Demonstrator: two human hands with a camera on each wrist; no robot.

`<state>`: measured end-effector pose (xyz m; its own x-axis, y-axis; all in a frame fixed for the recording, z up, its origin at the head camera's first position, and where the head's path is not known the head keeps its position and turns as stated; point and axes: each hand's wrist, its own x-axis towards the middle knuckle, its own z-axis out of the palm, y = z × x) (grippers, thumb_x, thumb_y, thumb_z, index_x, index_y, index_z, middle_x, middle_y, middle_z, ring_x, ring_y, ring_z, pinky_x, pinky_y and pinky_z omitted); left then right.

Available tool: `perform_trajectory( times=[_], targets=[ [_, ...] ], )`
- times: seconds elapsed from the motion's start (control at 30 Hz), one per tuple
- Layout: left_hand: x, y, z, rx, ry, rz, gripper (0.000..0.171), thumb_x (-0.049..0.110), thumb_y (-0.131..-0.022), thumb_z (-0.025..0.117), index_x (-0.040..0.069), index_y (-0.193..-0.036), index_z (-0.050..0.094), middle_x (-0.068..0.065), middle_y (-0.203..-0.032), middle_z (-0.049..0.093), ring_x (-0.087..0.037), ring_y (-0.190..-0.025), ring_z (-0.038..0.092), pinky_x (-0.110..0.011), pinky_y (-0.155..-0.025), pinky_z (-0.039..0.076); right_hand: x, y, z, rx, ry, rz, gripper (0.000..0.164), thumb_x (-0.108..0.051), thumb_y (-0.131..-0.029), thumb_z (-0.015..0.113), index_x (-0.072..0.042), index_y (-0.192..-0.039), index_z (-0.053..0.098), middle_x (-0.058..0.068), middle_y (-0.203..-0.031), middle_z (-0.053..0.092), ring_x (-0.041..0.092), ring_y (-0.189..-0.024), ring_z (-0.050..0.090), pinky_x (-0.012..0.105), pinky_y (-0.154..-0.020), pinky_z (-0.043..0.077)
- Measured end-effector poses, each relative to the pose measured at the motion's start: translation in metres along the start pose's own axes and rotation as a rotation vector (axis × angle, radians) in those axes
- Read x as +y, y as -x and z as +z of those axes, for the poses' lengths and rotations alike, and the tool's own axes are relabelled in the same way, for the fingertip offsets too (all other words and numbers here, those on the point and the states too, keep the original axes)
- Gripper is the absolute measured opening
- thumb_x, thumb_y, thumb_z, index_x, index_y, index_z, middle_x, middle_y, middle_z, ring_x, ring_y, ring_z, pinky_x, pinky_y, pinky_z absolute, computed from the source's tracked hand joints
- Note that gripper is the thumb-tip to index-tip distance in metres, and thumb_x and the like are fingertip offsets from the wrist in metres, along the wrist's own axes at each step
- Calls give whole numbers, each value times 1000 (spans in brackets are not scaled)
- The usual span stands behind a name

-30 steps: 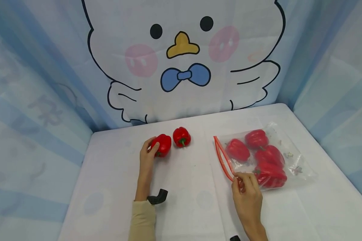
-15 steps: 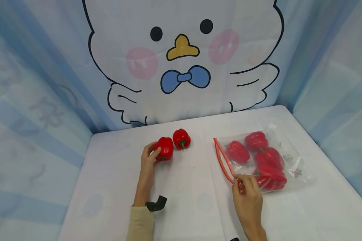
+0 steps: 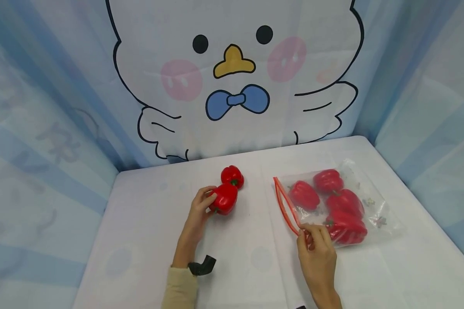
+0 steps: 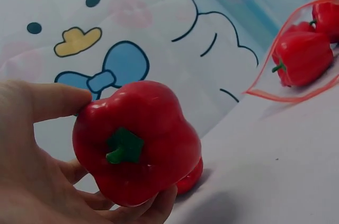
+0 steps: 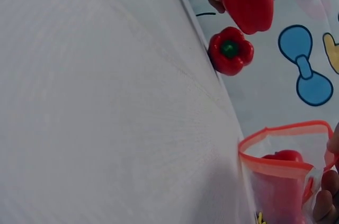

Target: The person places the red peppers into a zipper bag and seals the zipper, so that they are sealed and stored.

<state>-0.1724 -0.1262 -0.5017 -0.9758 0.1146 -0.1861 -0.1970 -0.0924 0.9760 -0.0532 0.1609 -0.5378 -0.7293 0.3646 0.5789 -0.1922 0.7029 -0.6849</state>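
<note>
My left hand [image 3: 200,211] grips a red bell pepper [image 3: 226,199], thumb on one side and fingers curled beneath, its green stem turned toward the wrist camera. In the right wrist view this held pepper [image 5: 248,1] hangs above the tabletop. A second bell pepper [image 3: 232,175] sits on the table just behind it, partly covered in the head view. My right hand [image 3: 318,257] pinches the near corner of the red-edged mouth of a clear zip bag [image 3: 383,206]. The mouth [image 5: 286,167] gapes toward the left, and several red bell peppers [image 3: 304,195] lie inside.
A white cloth covers the table [image 3: 139,240], whose far edge meets a curtain [image 3: 236,128] printed with a cartoon bird. Blue curtains flank both sides. A black strap piece [image 3: 203,266] sits on the left wrist.
My left hand has lifted the bell pepper and carried it right and slightly nearer, so it now overlaps the second pepper in the head view. The right hand and bag stay put.
</note>
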Motion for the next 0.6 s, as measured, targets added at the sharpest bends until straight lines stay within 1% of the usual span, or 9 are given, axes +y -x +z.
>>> perform_trajectory(
  times=[0.17,0.3,0.47,0.6],
  targets=[
    [0,2,7,-66,-52,-11,51,29,-99,59,8,-144,49,-16,-153,48,-34,-140,44,-56,-114,47,1,0,1,-2,-4,-4,20,7,-84,74,-6,-99,77,4,-84,59,6,-70,48,11,-61,39],
    [-1,3,14,-106,-63,-12,47,29,-100,58,10,-143,55,-13,-150,51,-32,-137,46,-53,-111,49,2,0,0,-11,-5,2,19,6,-85,74,-6,-100,77,4,-84,59,7,-70,48,11,-62,39],
    [-6,3,30,-174,-101,-10,47,31,-100,61,17,-145,57,-10,-149,51,-30,-138,47,-49,-111,50,3,1,-1,-8,-7,4,19,6,-85,75,-6,-99,77,5,-84,59,7,-70,48,12,-62,40],
    [-10,3,44,-210,-137,-4,49,32,-100,64,19,-146,56,-11,-150,50,-31,-139,46,-45,-112,51,3,1,0,-11,-10,1,18,6,-85,75,-5,-100,76,5,-85,60,8,-70,49,10,-62,39]
  ],
)
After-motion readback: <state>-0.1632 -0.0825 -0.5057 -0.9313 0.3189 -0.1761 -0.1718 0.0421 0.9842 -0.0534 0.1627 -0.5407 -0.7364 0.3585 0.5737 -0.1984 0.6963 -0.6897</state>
